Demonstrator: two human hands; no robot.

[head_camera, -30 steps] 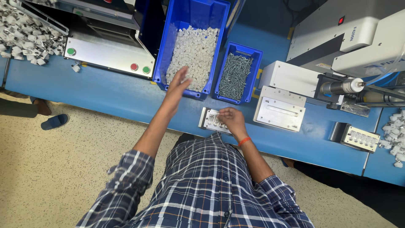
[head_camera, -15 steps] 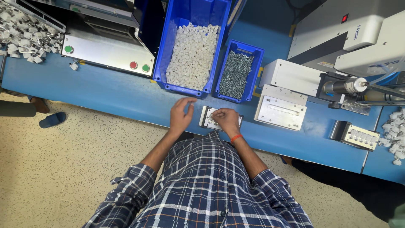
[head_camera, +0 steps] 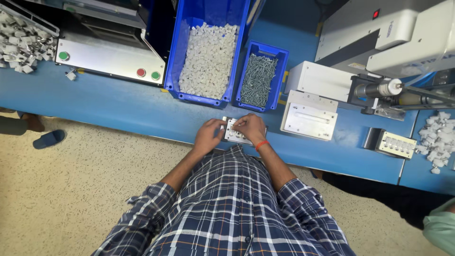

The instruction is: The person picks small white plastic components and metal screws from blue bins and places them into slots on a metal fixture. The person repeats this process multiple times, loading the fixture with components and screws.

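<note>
Both hands now meet on the small fixture plate (head_camera: 238, 131); 1 second ago the left hand (head_camera: 209, 135) was far out over the big bin, and it has since come back to the near table edge.

- Fixture plate: small, pale, metal-edged, holding white parts; lies at the near edge of the blue table (head_camera: 109, 106), long axis running left to right, directly between the 2 hands.
- Left hand: fingers curled against the plate's left end; whether they pinch a part cannot be told.
- Right hand (head_camera: 252, 128): laid over the plate's right half, fingertips pressed down on it, orange band at the wrist. It sits nearer the plate's middle.
- Large blue bin (head_camera: 173, 57), far of the plate: white plastic pieces.
- Small blue bin (head_camera: 279, 80), to its right: grey screws.
- White block fixture (head_camera: 309, 115), right of the plate.
- Second slotted plate (head_camera: 392, 144), further right.
- Control panel (head_camera: 109, 59), far left: 1 red and 2 green round buttons.
</note>
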